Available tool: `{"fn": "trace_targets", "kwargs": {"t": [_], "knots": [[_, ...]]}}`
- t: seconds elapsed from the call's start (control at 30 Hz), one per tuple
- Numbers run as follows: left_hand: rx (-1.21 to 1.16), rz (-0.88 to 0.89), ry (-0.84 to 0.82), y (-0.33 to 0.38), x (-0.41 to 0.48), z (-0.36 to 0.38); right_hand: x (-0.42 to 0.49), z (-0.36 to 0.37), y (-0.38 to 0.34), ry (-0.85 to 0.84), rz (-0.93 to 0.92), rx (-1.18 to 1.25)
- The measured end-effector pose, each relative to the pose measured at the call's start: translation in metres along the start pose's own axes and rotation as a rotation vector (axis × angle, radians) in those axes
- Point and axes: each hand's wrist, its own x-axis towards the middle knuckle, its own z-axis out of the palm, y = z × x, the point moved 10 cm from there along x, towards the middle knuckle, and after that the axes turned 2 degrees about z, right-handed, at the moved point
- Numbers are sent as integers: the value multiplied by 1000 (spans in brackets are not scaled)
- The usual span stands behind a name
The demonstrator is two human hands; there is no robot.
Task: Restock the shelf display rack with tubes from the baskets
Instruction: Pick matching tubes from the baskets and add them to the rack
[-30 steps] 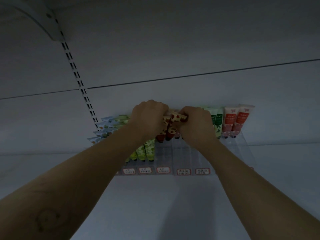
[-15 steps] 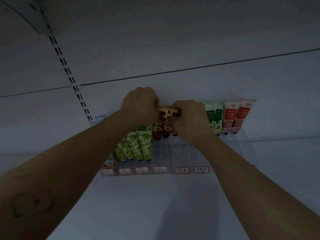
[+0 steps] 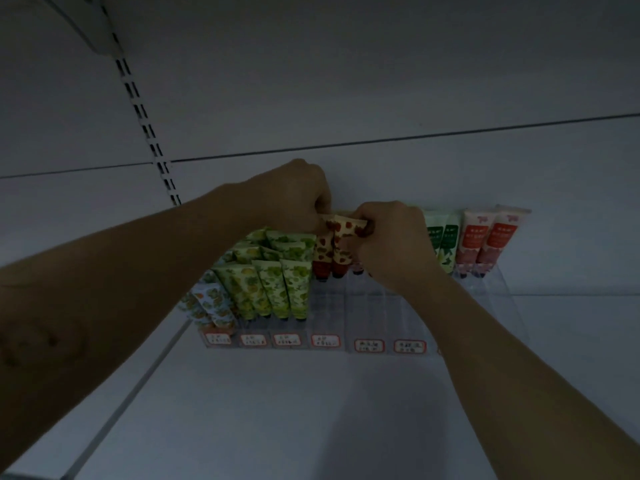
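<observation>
- Both hands sit slightly higher against the back panel than a moment ago; the left hand (image 3: 294,199) and right hand (image 3: 391,240) together pinch a cream strawberry-print tube (image 3: 349,227) above its lane in the clear acrylic display rack (image 3: 381,306).
- Risk: lowered crooked, it could topple the neighbouring green leaf-print tubes (image 3: 291,271).
- Baskets are out of view.

We have a single head-worn view, looking forward and slightly down along both forearms toward the clear display rack (image 3: 388,306) at the shelf's back wall. The rack sits near, at arm's reach, just above frame centre; the slotted upright (image 3: 145,126) rises above and left of it.
</observation>
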Motion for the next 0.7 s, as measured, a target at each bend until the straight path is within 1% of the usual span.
{"fn": "trace_targets", "kwargs": {"t": [0.17, 0.3, 0.37, 0.57, 0.7], "knots": [[-38, 30, 83, 2, -11, 2, 2, 2, 4, -44, 37, -49], [-88, 27, 111, -4, -15, 7, -4, 2, 20, 4, 158, 48], [-94, 34, 115, -5, -14, 9, -7, 1, 25, 27, 198, 44], [-149, 19, 122, -11, -17, 11, -4, 15, -4, -46, 61, -79], [-179, -12, 148, -17, -20, 13, 1, 19, -8, -47, 40, -143]]}}
